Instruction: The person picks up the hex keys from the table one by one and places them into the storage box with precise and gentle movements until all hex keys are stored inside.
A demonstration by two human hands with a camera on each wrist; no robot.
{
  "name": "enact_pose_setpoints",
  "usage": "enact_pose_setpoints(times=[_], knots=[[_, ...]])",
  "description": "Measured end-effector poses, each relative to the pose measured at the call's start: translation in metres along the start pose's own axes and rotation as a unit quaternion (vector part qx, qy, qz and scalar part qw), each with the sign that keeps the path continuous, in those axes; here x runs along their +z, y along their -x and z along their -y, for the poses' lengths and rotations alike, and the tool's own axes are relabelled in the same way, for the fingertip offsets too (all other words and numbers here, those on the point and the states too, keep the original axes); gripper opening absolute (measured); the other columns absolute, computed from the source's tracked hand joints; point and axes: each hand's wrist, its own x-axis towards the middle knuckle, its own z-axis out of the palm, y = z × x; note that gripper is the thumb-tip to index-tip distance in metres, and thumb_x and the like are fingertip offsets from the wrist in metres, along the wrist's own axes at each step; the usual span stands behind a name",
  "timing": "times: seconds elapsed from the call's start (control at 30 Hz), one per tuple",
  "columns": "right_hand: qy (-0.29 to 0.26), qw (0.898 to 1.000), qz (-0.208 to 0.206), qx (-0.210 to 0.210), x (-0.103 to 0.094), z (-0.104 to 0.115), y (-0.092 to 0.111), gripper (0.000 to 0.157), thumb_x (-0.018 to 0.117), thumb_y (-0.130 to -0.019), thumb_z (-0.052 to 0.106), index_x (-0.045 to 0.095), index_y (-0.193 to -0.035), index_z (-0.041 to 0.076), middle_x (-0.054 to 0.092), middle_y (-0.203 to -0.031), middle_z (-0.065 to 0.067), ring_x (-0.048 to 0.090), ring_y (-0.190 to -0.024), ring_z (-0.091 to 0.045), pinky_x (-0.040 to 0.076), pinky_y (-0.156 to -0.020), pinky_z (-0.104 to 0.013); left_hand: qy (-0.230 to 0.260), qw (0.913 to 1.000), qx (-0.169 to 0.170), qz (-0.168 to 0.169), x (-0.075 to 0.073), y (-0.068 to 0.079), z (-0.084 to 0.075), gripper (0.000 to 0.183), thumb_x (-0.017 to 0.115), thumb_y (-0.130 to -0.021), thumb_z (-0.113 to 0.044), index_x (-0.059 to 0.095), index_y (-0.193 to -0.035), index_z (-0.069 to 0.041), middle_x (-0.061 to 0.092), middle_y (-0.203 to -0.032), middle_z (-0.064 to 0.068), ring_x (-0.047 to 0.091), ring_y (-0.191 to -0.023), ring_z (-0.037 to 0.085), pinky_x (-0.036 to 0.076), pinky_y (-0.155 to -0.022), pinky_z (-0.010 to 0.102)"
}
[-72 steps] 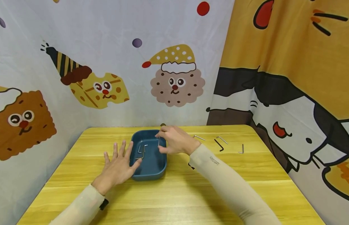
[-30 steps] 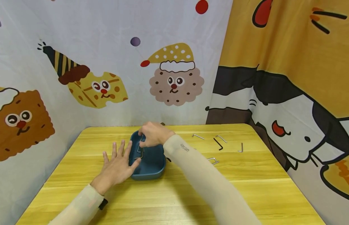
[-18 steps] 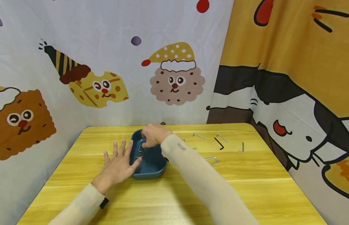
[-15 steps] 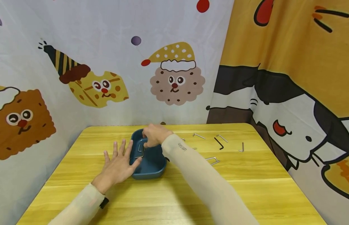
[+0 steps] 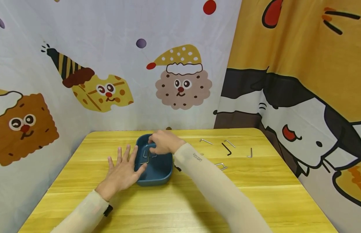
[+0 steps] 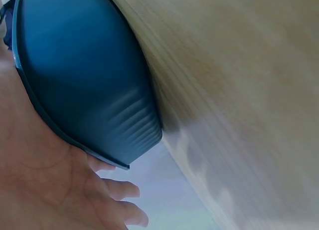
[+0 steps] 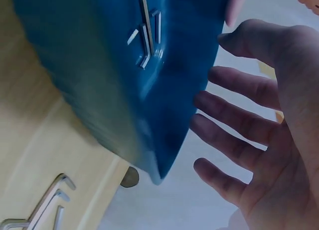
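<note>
“Hex keys (image 7: 147, 20) lay inside the blue box (image 5: 153, 182), as we saw. What did we have from the left?”

“White cloth (image 5: 107, 19), printed with a brown biscuit (image 5: 38, 142) and a cheese (image 5: 103, 105), walled the room. Below it spread a wood-grained table (image 5: 139, 207).”

“And the left hand (image 5: 120, 174)?”

“It touched the box's left rim with its fingers straight, fanned wide and gripping nothing, and its thumb over the edge.”

“Next?”

“We found the right hand (image 5: 166, 142) over the box's far part, hiding some of its inside from the head view. Its fingers were parted, slightly bent, with nothing between them.”

“What stood in our way further right?”

“The right sleeve (image 5: 215, 187) crossed the table, partly covering some silver keys (image 5: 225, 165). Past it, a black key (image 5: 226, 148) lay among other silver ones. Furthest right, we saw yellow cloth (image 5: 308, 42) with a black-and-white animal (image 5: 300, 123), hanging in folds.”
</note>
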Motion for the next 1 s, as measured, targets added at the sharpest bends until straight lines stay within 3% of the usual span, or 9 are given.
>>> enact_pose_setpoints(times=[0.6,1.0], knots=[[0.0,0.997,-0.079,-0.028,0.008,-0.011,0.058,0.04,0.075,-0.115,0.037,0.081,-0.148,0.015,0.079,-0.147,-0.007,0.08,-0.127,-0.024,0.066,-0.115,-0.043,0.002,0.9999,-0.003,-0.011,0.002,0.001,0.005,0.101,0.049,-0.117,-0.071,0.011,-0.189,-0.012,0.003,-0.195,0.03,-0.01,-0.177,0.066,-0.006,-0.129,0.099],[-0.022,0.99,-0.138,-0.031,0.019,-0.032,0.106,0.036,0.077,-0.114,0.031,0.082,-0.144,0.013,0.078,-0.146,-0.008,0.077,-0.133,-0.029,0.064,-0.118,-0.049,0.003,1.0,0.0,-0.008,-0.002,0.001,0.0,0.1,0.05,-0.117,-0.071,0.013,-0.189,-0.011,0.003,-0.195,0.03,-0.01,-0.178,0.065,-0.005,-0.13,0.098]])
